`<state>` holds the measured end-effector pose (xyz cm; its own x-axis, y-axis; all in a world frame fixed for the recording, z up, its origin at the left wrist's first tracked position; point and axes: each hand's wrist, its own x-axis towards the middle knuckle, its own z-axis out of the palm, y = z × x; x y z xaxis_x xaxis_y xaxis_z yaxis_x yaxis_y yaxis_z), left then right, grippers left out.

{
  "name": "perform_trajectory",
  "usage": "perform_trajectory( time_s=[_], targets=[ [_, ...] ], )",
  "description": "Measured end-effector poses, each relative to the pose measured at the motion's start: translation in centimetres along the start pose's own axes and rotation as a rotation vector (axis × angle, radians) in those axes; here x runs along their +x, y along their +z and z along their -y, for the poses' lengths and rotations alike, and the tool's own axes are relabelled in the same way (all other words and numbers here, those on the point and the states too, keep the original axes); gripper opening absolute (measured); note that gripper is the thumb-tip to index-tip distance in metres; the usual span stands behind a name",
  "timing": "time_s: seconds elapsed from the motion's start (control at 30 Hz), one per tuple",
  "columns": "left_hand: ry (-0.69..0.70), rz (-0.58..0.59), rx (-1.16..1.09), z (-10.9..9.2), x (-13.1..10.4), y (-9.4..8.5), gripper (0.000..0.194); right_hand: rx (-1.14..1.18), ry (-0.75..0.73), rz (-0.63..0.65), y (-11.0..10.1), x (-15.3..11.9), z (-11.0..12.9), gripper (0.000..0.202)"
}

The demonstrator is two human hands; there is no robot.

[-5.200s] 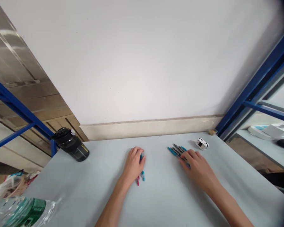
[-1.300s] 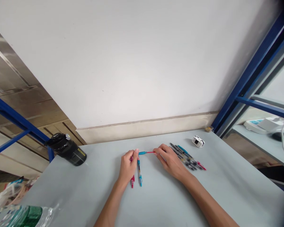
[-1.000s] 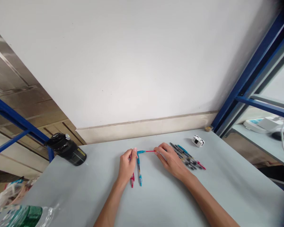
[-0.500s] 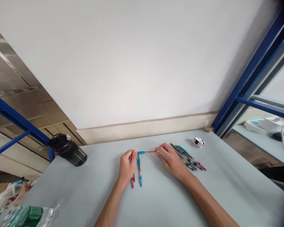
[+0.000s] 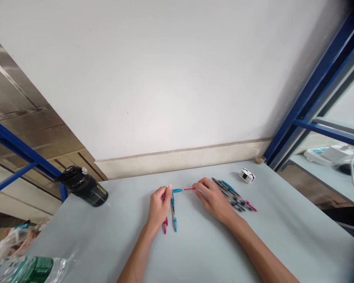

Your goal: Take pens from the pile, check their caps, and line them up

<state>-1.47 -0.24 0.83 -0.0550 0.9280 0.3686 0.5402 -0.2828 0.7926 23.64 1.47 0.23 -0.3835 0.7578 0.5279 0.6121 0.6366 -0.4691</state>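
Pinching a blue pen piece between thumb and fingers, a person's left hand faces the right hand, whose fingertips grip a thin red stick in the lower center of the frame. The two ends sit just beside each other, nearly in line. Below, a red pen, partly covered by the left hand, and a blue pen lie on a gray table. A pile of pens rests at lower right, near the right hand.
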Motion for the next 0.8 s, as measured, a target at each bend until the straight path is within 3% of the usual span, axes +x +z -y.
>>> perform_trajectory(
  time_s=[0.43,0.8],
  targets=[
    [0.103,0.179,-0.003,-0.1,-0.5,0.7,0.028,0.017,-0.05,0.106,1.3,-0.6,-0.5,0.026],
    [0.123,0.184,-0.087,0.1,-0.4,0.7,0.019,0.061,-0.026,0.159,1.2,-0.6,-0.3,0.029]
  ],
)
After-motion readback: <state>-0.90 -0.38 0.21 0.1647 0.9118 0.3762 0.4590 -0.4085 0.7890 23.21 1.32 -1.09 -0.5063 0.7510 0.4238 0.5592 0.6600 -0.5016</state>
